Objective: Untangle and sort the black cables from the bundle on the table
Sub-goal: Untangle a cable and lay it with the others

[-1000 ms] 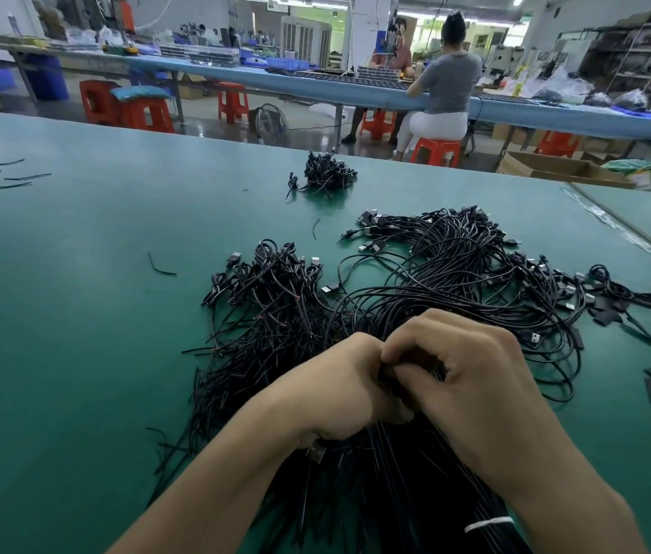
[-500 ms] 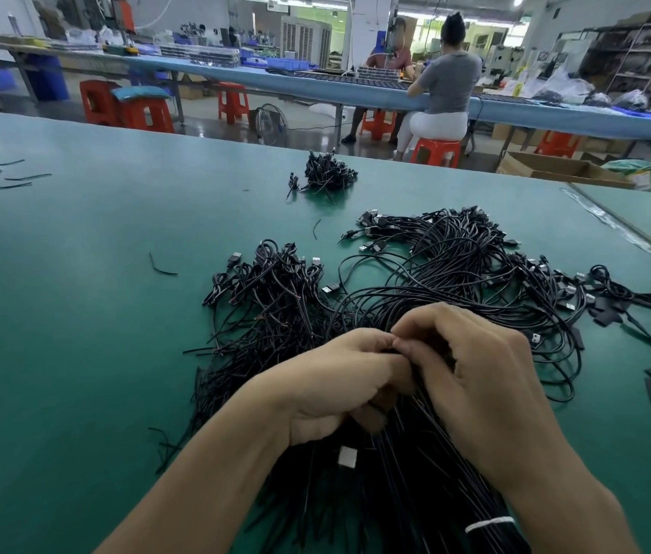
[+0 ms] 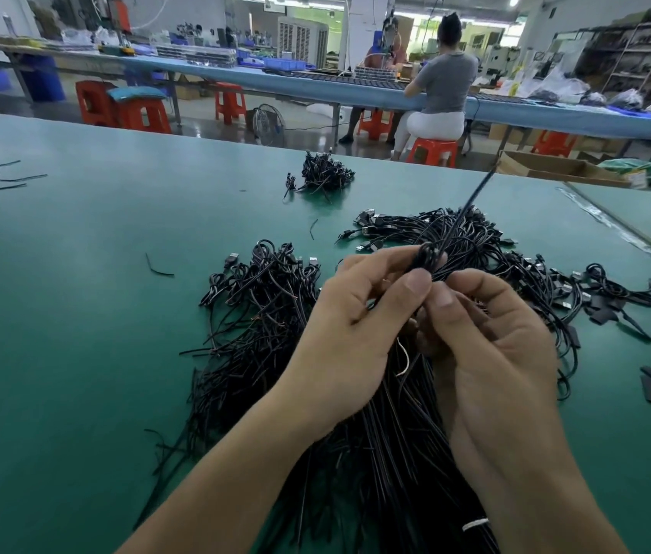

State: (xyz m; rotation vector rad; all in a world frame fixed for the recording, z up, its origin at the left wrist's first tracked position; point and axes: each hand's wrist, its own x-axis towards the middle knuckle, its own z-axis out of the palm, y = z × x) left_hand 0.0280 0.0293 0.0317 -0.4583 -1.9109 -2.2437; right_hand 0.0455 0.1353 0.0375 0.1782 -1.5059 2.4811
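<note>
Green matting covers the desk (image 3: pixel 75 313); workbenches and red stools fill the room beyond it. The bundle (image 3: pixel 375 453) of black cables lies directly under my hands and fans toward me, with a white tie (image 3: pixel 475 525) round it near the lower edge. The left grip (image 3: pixel 355 325) and right grip (image 3: pixel 495 345) are raised above the bundle. Both are clamped on one held cable (image 3: pixel 427 255). Fingers and thumbs pinch its small coiled loop, and its free end (image 3: pixel 471 197) sticks up and away from me.

Probable faults from this position:

1. Snagging. The lower run of the held cable is hidden between my palms, so I cannot tell whether it is clear of the bundle. A pull while it is caught would likely lift neighbouring strands and tighten the tangle.
2. Conductor strain. A thin pale wire (image 3: pixel 403 357) shows below my palms. A sharp tug could bend or break it.
3. Loss of hold. Only fingertips bear on the loop. If they slip, the coil may spring open and drop among identical strands.
4. Mixing. The plug-ended heap (image 3: pixel 455 233) lies just behind my hands, and the free end could hook it in passing. The small far pile (image 3: pixel 325 173) sits well apart and is at little risk.
</note>
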